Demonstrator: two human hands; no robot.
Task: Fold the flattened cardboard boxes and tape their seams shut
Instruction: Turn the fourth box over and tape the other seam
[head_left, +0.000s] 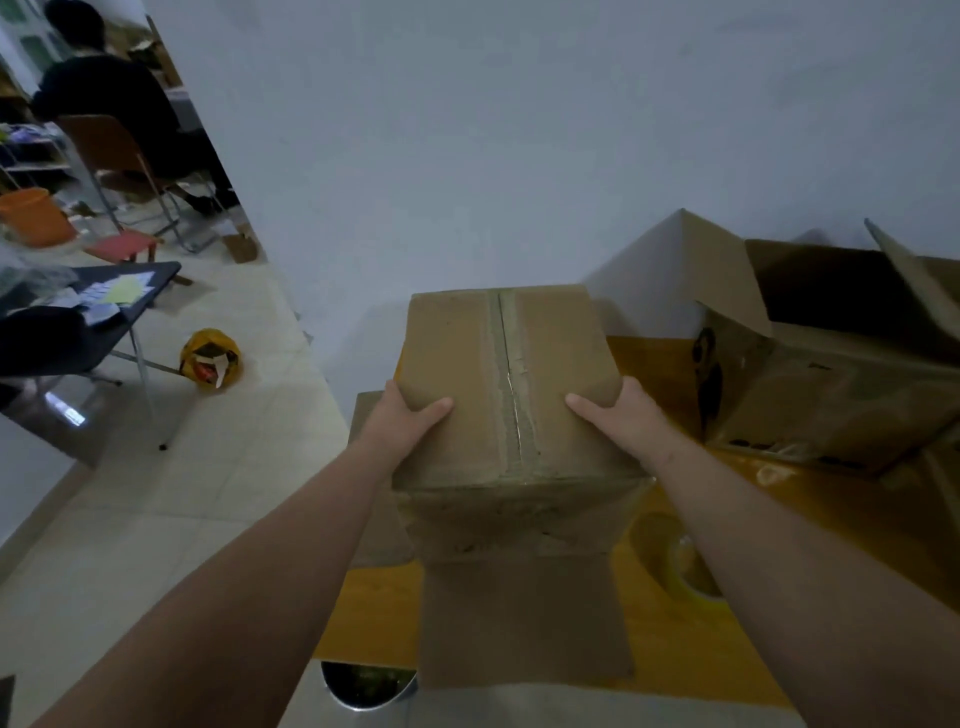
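A person's left hand (410, 415) and right hand (615, 415) are gripping a closed cardboard box (452, 364) by its two sides, thumbs lying flat on top and the other fingers hidden down the flanks. The box is being held at the near-left part of a yellow desk (701, 660), its taped seam (511, 384) running down the middle of the top face toward the camera. It is sitting over a flat sheet of cardboard (524, 623) that is reaching to the desk's near edge. A roll of clear tape (685, 577) is lying on the desk just beside the box, partly hidden by the right forearm. Farther right, a larger open box (831, 395) is standing with its flaps raised against a plain white wall (519, 130). A round metal bin (369, 686) is showing below the desk's near edge. To the left, pale floor tiles (208, 493) are stretching away past a yellow bag (210, 358) and a second, dark desk (150, 275) strewn with papers. Beyond it, a red stool (124, 244) and an orange bucket (31, 215) are standing near a seated person (104, 98), who is facing away on a chair.
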